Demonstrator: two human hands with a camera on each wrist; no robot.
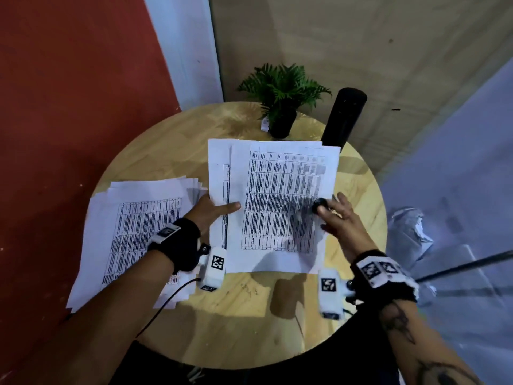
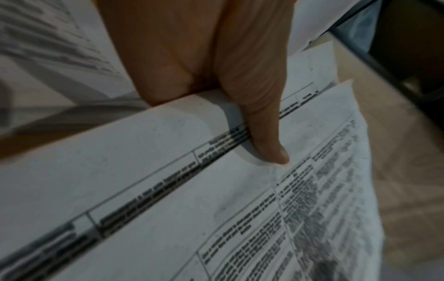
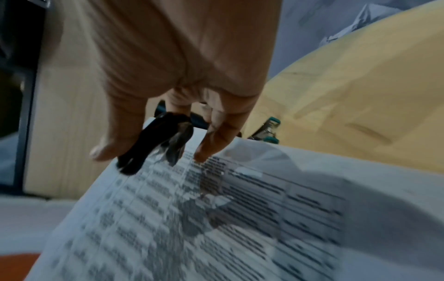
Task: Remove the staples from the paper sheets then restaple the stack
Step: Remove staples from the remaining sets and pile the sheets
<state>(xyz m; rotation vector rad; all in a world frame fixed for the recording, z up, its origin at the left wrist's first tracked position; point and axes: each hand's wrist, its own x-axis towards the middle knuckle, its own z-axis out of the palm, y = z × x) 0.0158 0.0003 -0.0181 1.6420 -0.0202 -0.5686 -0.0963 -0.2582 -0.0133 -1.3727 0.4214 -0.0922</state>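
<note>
Mid-tabletop, the left hand pinches the left edge of the printed paper sheets, thumb on top; the right hand grips a black staple remover over their right edge.

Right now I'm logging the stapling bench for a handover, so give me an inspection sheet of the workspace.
Surface: round wooden table, pen marks near the front.
Job's things: centre paper stack, sheets offset; fanned paper pile at left; teal stapler past the stack's edge.
Clutter: potted plant, black cylinder.
Hands: left hand grips the centre stack's left edge; right hand holds a black staple remover over the sheet.
Cables: black wire from the left wrist.
Surroundings: red wall, crumpled paper on the floor.
</note>
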